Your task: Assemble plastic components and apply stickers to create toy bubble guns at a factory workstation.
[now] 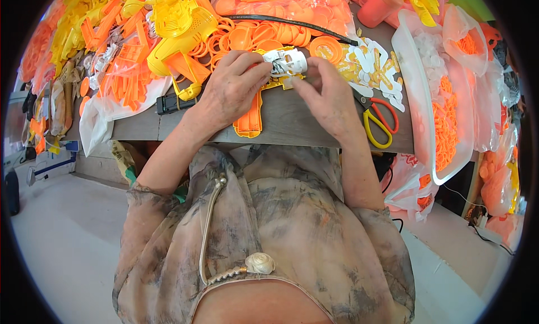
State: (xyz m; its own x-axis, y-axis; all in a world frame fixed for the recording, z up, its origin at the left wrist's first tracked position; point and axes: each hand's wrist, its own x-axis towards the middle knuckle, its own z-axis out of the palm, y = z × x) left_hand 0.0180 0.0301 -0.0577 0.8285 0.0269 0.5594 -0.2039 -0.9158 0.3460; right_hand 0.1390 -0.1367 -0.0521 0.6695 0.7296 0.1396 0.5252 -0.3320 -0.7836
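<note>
A white plastic cylinder part with cut-out openings rests against a yellow plastic shell half, whose orange handle points toward me. Dark and metallic bits show inside the white part. My left hand grips this assembly from the left, its fingers bent over the white part. Something red shows by those fingertips. On the other side, my right hand has bent fingers at the white part's round end, and its thumb touches the shell's edge. Any small piece between these fingertips is too small to make out.
Red-and-yellow-handled scissors lie right of my right hand. White and gold flat pieces spread beyond them. Orange rings and discs pile up behind, under a black strip. A white bin holds orange parts. Yellow toy shells are heaped left.
</note>
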